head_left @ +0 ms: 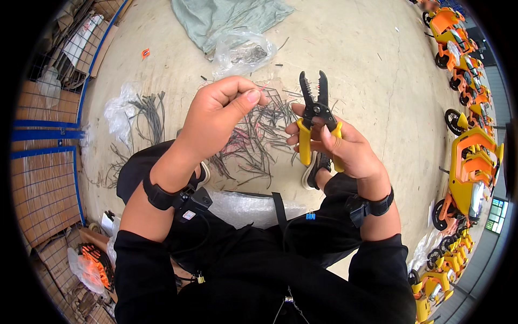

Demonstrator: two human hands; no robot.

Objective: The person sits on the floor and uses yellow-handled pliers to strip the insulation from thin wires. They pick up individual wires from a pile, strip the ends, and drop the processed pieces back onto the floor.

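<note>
My left hand (216,114) is raised over the floor with its fingers curled and the thumb pressed to the index finger in a pinch. Whatever sits in that pinch is hidden or too small to make out. A pair of wire strippers (317,110) with yellow handles and black toothed jaws rests in my right hand (352,153), the jaws spread and pointing away from me. Below and between both hands lies a scattered heap of short dark wires (253,148), with reddish bits among them. A bunch of longer dark wires (152,116) lies to the left.
Beyond the heap are a clear plastic bag (229,56) and a grey-green sheet (210,21). Bubble wrap (232,209) lies close before me. Blue-framed mesh cages (46,173) line the left side; small yellow-orange motorbikes (465,156) stand along the right.
</note>
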